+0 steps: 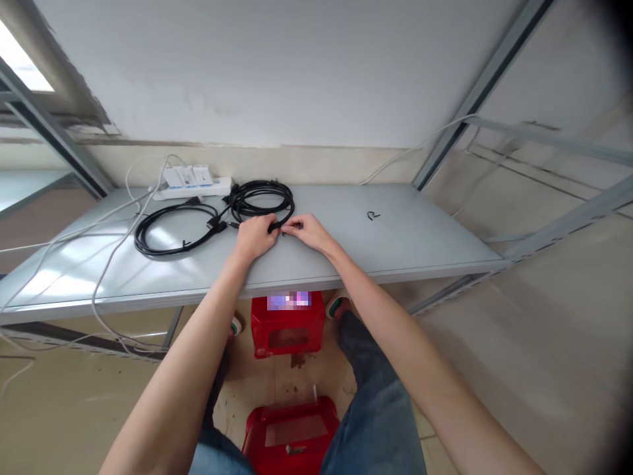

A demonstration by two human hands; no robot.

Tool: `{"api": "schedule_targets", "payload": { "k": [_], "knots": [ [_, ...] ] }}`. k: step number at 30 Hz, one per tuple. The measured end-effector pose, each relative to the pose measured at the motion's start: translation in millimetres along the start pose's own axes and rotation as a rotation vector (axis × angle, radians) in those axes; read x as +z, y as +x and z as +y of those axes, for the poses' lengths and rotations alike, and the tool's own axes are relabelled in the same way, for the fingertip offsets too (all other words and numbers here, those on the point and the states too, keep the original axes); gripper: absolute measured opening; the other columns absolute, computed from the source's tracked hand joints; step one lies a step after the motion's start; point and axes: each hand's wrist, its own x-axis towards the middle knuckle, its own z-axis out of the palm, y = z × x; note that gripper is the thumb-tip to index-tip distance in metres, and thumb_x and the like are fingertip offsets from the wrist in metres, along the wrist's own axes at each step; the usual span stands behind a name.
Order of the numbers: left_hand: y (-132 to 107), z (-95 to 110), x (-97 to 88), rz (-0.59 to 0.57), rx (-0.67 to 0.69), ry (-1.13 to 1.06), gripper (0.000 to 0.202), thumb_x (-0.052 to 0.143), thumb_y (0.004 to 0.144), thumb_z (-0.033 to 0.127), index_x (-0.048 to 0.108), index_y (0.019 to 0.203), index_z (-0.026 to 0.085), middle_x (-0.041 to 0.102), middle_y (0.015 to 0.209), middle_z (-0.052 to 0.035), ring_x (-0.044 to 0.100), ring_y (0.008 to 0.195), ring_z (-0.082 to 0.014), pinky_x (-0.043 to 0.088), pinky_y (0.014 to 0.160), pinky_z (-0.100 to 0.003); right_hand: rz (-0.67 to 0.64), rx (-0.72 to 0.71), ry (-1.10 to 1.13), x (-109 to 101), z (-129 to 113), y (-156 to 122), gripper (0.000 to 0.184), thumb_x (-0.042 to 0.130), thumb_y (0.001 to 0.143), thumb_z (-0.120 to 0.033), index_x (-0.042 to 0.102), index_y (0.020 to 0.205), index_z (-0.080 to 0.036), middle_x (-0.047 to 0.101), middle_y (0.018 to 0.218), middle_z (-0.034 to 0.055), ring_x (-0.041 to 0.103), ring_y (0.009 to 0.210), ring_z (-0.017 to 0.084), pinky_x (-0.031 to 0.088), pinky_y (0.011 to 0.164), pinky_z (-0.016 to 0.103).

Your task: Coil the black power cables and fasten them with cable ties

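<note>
A coiled black cable [261,198] lies on the grey metal shelf [405,231], near its middle. My left hand [256,235] is curled over the near side of that coil, gripping it. My right hand [309,231] meets it from the right, its fingertips pinched on the same cable at the coil's near edge. A second, looser black cable loop [173,231] lies to the left, its plug ends reaching toward the coil.
A white power strip [190,185] with white adapters and white cords sits at the back left of the shelf. A small black tie [373,215] lies to the right. Two red plastic stools [287,323] stand below, between my legs.
</note>
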Motion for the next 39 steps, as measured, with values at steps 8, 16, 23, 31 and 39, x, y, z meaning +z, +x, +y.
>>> {"api": "schedule_targets", "payload": {
  "k": [8, 16, 23, 31, 39],
  "knots": [
    [0.4, -2.1, 2.2, 0.02, 0.017, -0.01, 0.026, 0.056, 0.097, 0.035, 0.074, 0.113, 0.026, 0.081, 0.114, -0.0104, 0.072, 0.118, -0.0337, 0.052, 0.091, -0.039, -0.006, -0.009, -0.011, 1.0, 5.0, 2.0, 0.02, 0.075, 0.087, -0.033, 0.083, 0.085, -0.015, 0.08, 0.084, 0.0052, 0.065, 0.08, 0.018, 0.048, 0.078, 0.03],
    [0.3, 0.0, -0.1, 0.004, 0.005, 0.0, 0.026, 0.055, 0.097, 0.037, 0.074, 0.113, 0.026, 0.081, 0.116, -0.0108, 0.071, 0.119, -0.0335, 0.052, 0.092, -0.039, 0.002, -0.015, -0.031, 0.4, 3.6, 1.0, 0.02, 0.078, 0.086, -0.035, 0.083, 0.087, -0.016, 0.079, 0.086, 0.005, 0.065, 0.08, 0.018, 0.048, 0.08, 0.03],
    [-0.1, 0.3, 0.0, 0.017, 0.02, -0.006, 0.025, 0.056, 0.097, 0.035, 0.074, 0.112, 0.025, 0.081, 0.114, -0.0101, 0.072, 0.117, -0.0325, 0.052, 0.091, -0.037, 0.018, -0.003, -0.03, 0.8, 1.1, -0.5, 0.016, 0.076, 0.085, -0.031, 0.082, 0.084, -0.016, 0.078, 0.083, 0.0041, 0.063, 0.078, 0.016, 0.048, 0.078, 0.029],
    [-0.3, -0.8, 2.4, 0.037, 0.03, -0.021, 0.026, 0.058, 0.095, 0.035, 0.075, 0.111, 0.025, 0.081, 0.112, -0.01, 0.072, 0.115, -0.0324, 0.051, 0.089, -0.036, 0.037, -0.033, -0.072, -0.2, 2.8, -0.4, 0.015, 0.077, 0.082, -0.031, 0.081, 0.081, -0.017, 0.077, 0.08, 0.003, 0.061, 0.075, 0.017, 0.046, 0.075, 0.03],
    [-1.2, -0.4, 3.2, 0.052, 0.037, -0.027, 0.028, 0.058, 0.095, 0.037, 0.076, 0.111, 0.024, 0.081, 0.109, -0.0113, 0.073, 0.111, -0.033, 0.052, 0.088, -0.037, 0.144, -0.107, -0.167, 2.1, -0.7, -3.4, 0.006, 0.071, 0.079, -0.02, 0.073, 0.075, -0.018, 0.072, 0.076, 0.0015, 0.061, 0.075, 0.017, 0.046, 0.076, 0.03]
  ]
}}
